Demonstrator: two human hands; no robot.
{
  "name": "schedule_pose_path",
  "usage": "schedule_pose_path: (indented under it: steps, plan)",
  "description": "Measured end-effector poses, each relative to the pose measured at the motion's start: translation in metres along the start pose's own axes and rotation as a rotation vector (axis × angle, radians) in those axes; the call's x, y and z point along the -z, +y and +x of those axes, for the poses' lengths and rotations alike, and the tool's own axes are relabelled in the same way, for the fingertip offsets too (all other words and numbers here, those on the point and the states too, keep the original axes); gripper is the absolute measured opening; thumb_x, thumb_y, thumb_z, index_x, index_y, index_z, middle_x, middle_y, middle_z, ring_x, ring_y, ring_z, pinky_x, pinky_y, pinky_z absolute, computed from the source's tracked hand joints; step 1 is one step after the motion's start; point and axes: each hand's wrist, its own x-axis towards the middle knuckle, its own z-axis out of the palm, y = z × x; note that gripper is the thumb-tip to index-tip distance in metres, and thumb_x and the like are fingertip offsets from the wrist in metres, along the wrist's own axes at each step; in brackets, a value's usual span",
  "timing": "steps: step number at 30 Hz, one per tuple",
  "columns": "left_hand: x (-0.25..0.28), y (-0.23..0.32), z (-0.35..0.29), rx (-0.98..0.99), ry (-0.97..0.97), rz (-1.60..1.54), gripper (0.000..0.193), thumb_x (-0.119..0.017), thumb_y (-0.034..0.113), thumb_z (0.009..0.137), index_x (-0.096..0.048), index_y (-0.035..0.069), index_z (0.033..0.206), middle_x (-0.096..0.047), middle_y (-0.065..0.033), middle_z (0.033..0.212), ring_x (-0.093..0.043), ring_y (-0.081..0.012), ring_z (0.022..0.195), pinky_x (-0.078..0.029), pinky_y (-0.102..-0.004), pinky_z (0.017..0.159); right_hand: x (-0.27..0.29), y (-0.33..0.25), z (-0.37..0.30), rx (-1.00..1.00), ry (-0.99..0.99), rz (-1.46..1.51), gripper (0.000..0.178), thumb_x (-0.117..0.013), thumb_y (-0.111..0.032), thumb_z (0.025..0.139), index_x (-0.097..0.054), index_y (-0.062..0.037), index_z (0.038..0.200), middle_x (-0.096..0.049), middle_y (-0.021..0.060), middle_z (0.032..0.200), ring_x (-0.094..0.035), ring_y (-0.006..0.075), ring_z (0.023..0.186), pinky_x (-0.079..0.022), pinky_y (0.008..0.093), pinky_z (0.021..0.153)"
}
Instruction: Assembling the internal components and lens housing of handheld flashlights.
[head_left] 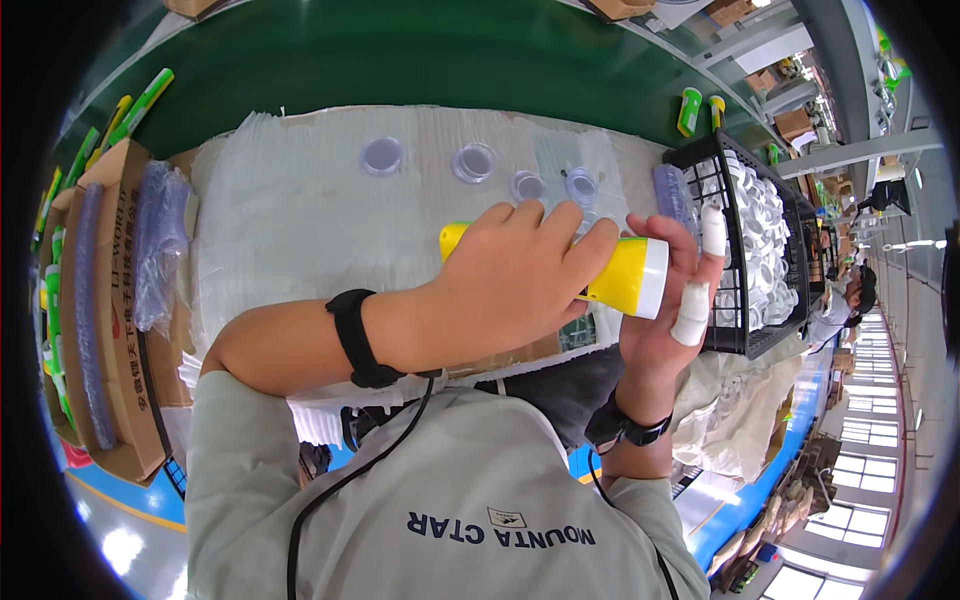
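A yellow flashlight (618,275) with a white end lies nearly level above the near part of the table. My left hand (520,265) is wrapped over its body from above, hiding most of it. At the white end is my right hand (655,335), palm turned up, its fingers curled around that end. White coverings wrap two of its digits. Beyond my hands, several clear round plastic parts stand on the table: a left one (381,157), a wider one (474,162), a small one (527,186) and another (581,186).
A black crate (735,250) full of white rings (765,240) stands on the right, beside a clear-wrapped roll (675,195). On the left are a cardboard box (115,300) with green and yellow flashlights and a plastic-wrapped bundle (162,235). Two flashlights stand on the green surface (450,55) behind.
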Motion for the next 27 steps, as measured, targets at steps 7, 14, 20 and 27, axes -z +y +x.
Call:
schedule_pose_path:
  steps: [7, 14, 20, 27]
  plan:
    - [-0.001, 0.002, -0.008, -0.122, 0.098, 0.401, 0.045, -0.063, 0.015, 0.066, -0.057, 0.015, 0.111, -0.049, -0.006, 0.088, -0.05, -0.0248, 0.078, -0.039, -0.0382, 0.071, -0.003, 0.012, -0.035, -0.095, 0.043, -0.043, 0.091, -0.066, -0.037, 0.079, -0.009, -0.0094, 0.144, -0.045, 0.0195, 0.123, -0.051, 0.0263, 0.108, -0.042, 0.0381, 0.094]
    - [-0.005, 0.008, 0.0, -0.163, -0.067, 0.311, 0.053, -0.072, 0.011, 0.058, -0.058, 0.013, 0.109, -0.053, -0.007, 0.093, -0.053, -0.0266, 0.087, -0.04, -0.0412, 0.077, 0.022, 0.025, -0.051, 0.115, 0.004, 0.204, 0.114, -0.066, -0.006, 0.074, 0.026, -0.0228, 0.139, -0.042, 0.0213, 0.124, -0.051, 0.0339, 0.11, -0.043, 0.0445, 0.093]
    - [0.001, 0.036, 0.012, -0.08, -0.241, 0.325, 0.052, -0.077, 0.016, 0.055, -0.059, 0.01, 0.103, -0.058, -0.0054, 0.085, -0.057, -0.0236, 0.074, -0.044, -0.035, 0.065, 0.05, 0.024, -0.063, 0.117, 0.095, 0.426, 0.11, -0.065, -0.01, 0.075, 0.021, -0.0221, 0.141, -0.04, 0.0206, 0.126, -0.048, 0.0353, 0.114, -0.042, 0.0462, 0.095]
    - [-0.003, 0.007, 0.031, 0.273, -0.407, 0.359, 0.054, -0.076, 0.036, 0.069, -0.057, 0.006, 0.109, -0.064, -0.0157, 0.093, -0.062, -0.0339, 0.084, -0.049, -0.0371, 0.07, 0.1, 0.06, -0.09, 0.166, 0.251, -0.016, 0.082, -0.058, -0.011, 0.08, -0.006, -0.0034, 0.142, -0.04, 0.0188, 0.125, -0.046, 0.0313, 0.114, -0.033, 0.0438, 0.101]
